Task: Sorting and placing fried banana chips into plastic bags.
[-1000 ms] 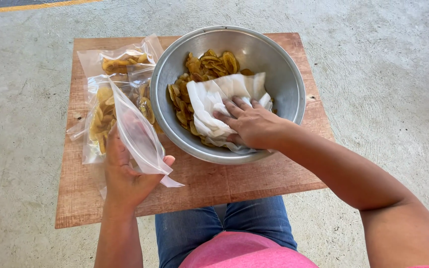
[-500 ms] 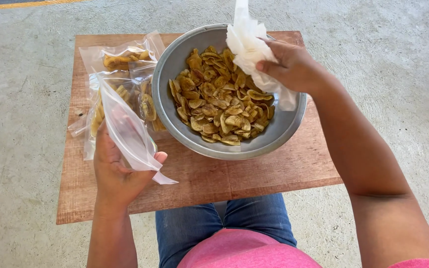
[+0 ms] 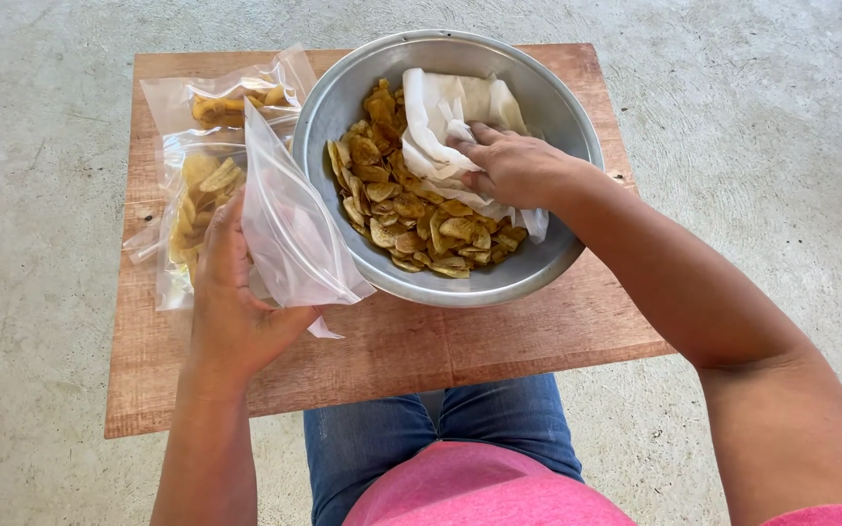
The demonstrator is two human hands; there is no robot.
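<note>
A bowl (image 3: 538, 273) of chips (image 3: 411, 219) sits on a board (image 3: 499, 331), filled bags (image 3: 202, 185) lying left of it, a cloth (image 3: 450, 112) inside it.

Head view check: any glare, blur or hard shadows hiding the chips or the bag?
Head view: soft, even daylight, sharp throughout; mild sheen on the metal bowl rim and the clear empty bag in the left hand; faint shadows only; the white paper under the right hand reads bright, chips clear.
</note>
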